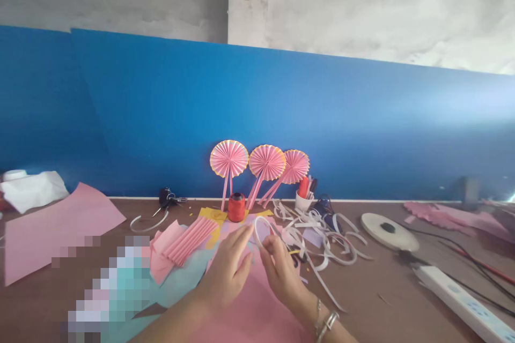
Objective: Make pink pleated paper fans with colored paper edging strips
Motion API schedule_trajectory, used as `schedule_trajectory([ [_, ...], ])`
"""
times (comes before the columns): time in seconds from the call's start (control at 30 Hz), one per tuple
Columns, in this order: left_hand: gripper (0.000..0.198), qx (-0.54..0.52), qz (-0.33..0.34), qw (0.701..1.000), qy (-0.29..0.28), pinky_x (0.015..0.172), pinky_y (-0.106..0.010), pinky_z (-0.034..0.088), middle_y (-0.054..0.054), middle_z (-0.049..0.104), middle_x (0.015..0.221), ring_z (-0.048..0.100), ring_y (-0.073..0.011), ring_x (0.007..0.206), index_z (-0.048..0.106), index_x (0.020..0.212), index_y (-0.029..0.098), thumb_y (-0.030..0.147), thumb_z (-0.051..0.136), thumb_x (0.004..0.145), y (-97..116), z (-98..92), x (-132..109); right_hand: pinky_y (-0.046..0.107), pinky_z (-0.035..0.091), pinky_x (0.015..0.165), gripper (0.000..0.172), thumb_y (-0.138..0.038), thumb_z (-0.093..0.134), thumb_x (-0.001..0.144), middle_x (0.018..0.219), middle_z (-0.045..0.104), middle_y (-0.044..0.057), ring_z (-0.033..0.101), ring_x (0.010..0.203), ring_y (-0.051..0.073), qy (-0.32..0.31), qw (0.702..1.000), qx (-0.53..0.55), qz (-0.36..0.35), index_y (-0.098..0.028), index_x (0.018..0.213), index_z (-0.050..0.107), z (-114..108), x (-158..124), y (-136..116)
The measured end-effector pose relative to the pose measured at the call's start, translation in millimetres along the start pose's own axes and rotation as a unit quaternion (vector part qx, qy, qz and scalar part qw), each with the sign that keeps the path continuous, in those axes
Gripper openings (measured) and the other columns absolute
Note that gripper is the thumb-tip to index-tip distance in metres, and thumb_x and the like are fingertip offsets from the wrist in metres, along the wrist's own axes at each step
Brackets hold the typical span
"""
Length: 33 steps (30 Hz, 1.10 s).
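A narrow white strip (263, 220) curves in a loop between my two hands, above pink paper (249, 313). My left hand (230, 265) is at the strip's left end, its fingertips close together; the thumb lies a little apart from them. On the right, my right hand (279, 265) pinches the strip's other end between thumb and bent fingers. Just behind the loop stands a red spool of thread (236, 208). Pleated pink paper (191, 241) lies left of my left hand. Many loose white strips (333, 241) are tangled right of my right hand.
Three round pink paper fans (229, 159) lean against the blue partition (161, 112). Behind the strips is a white cup (303, 202) with pens. A white disc (389, 231) and a power strip (462, 300) lie right; keys (171, 198) and a pink sheet (64, 230) lie left.
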<state>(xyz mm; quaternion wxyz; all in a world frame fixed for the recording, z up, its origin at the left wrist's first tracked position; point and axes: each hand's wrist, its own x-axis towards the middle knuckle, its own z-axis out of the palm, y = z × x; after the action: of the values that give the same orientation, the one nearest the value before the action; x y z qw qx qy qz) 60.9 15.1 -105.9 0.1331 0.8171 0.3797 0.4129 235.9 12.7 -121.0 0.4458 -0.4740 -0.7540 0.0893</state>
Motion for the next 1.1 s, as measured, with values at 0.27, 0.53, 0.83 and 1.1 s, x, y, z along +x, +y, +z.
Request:
schedule_trajectory([
  [0.27, 0.042, -0.055, -0.018, 0.996, 0.068, 0.101, -0.042, 0.042, -0.007, 0.055, 0.130, 0.050, -0.0228, 0.122, 0.049, 0.127, 0.027, 0.014, 0.043, 0.087, -2.0, 15.7, -12.4, 0.034, 0.049, 0.072, 0.015, -0.016, 0.040, 0.090, 0.090, 0.059, 0.007, 0.057, 0.084, 0.020, -0.019, 0.994, -0.045, -0.097, -0.020, 0.104, 0.045, -1.5, -0.5, -7.0],
  [0.53, 0.010, -0.098, -0.121, 0.976, 0.151, 0.080, -0.034, 0.048, -0.001, 0.059, 0.086, 0.058, -0.0180, 0.085, 0.053, 0.088, 0.022, 0.021, 0.058, 0.080, -0.4, 11.7, -3.5, 0.043, 0.049, 0.084, 0.020, -0.011, 0.038, 0.090, 0.089, 0.061, 0.007, 0.058, 0.095, 0.024, -0.020, 0.983, -0.077, -0.163, -0.020, 0.108, 0.042, -0.1, -1.8, -6.4],
  [0.83, 0.029, -0.037, -0.185, 0.965, 0.180, 0.066, -0.029, 0.047, -0.001, 0.060, 0.068, 0.058, -0.0174, 0.067, 0.054, 0.070, 0.020, 0.038, 0.043, 0.089, -24.3, -0.3, 5.1, 0.046, 0.045, 0.094, 0.018, -0.009, 0.033, 0.091, 0.081, 0.061, 0.002, 0.062, 0.080, 0.018, -0.042, 0.985, -0.069, -0.151, -0.022, 0.101, 0.040, -2.5, -0.6, -9.7],
  [1.1, 0.045, 0.030, -0.104, 0.974, 0.200, 0.097, -0.045, 0.040, -0.013, 0.051, 0.131, 0.045, -0.0266, 0.123, 0.045, 0.130, 0.019, 0.020, 0.042, 0.085, -47.3, 1.8, 3.8, 0.046, 0.045, 0.095, 0.019, -0.008, 0.034, 0.089, 0.076, 0.060, 0.001, 0.061, 0.076, 0.018, -0.043, 0.984, -0.071, -0.158, -0.021, 0.102, 0.040, 1.3, 0.5, -2.9],
])
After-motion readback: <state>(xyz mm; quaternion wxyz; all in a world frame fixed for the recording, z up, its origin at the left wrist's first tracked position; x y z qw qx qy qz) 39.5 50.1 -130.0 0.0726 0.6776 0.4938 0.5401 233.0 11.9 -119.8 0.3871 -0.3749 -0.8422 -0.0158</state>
